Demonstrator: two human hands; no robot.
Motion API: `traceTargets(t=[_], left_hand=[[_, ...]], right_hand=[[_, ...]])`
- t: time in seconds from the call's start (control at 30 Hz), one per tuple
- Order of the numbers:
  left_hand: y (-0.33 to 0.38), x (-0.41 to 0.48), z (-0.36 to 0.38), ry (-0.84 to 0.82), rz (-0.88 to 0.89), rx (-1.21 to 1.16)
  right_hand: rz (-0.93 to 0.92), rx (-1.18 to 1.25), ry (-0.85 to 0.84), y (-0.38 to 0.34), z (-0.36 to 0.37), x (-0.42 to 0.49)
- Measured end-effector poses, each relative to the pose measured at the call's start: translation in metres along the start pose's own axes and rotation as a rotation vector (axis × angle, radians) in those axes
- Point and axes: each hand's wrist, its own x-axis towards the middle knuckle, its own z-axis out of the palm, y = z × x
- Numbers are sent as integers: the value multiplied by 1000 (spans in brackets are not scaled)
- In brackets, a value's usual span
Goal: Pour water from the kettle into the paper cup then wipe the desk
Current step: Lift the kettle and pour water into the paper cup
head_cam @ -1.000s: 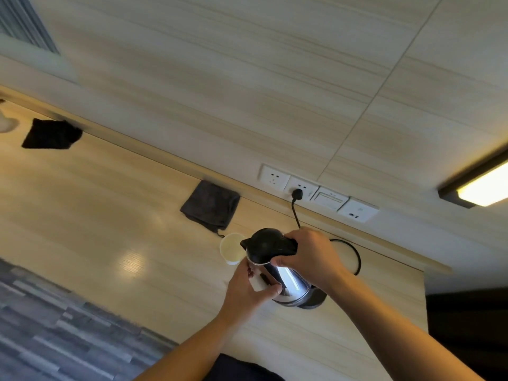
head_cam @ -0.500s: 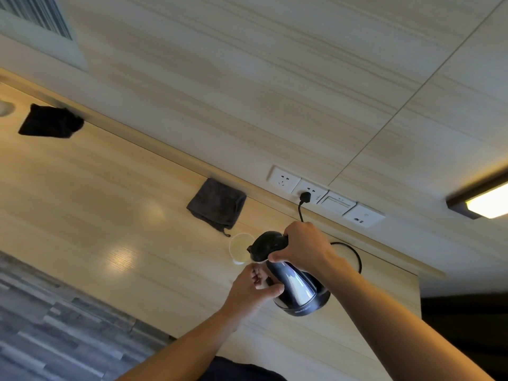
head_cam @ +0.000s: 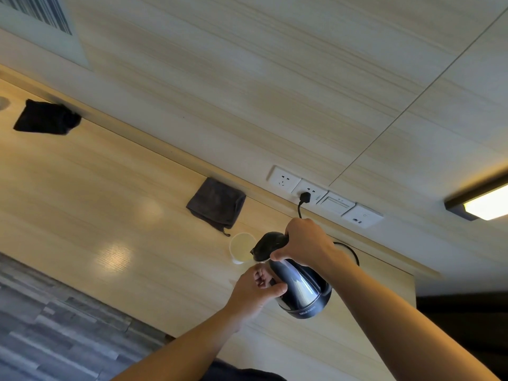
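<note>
We are noting the kettle point(head_cam: 298, 287) now tipping further, spout over the paper cup point(head_cam: 240, 247), right hand point(head_cam: 305, 240) gripping its handle, left hand point(head_cam: 257, 291) curling loosely against its body, grey cloth point(head_cam: 217, 203) lying beside the cup.

Steel kettle point(head_cam: 299, 287) w/ black lid tilted, spout over white paper cup point(head_cam: 241, 247) upright on wood desk point(head_cam: 82, 193); grey cloth point(head_cam: 216, 203) behind.

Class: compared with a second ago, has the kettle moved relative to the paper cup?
Yes. The kettle has tipped further, its spout now over the paper cup rim.
</note>
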Motion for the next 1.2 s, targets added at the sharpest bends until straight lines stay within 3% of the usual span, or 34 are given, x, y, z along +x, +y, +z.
traceTargets(t=[1.2], left_hand=[[2,4,2,10,34,-133]], right_hand=[[-83,-81,-36,-14,-10,15]])
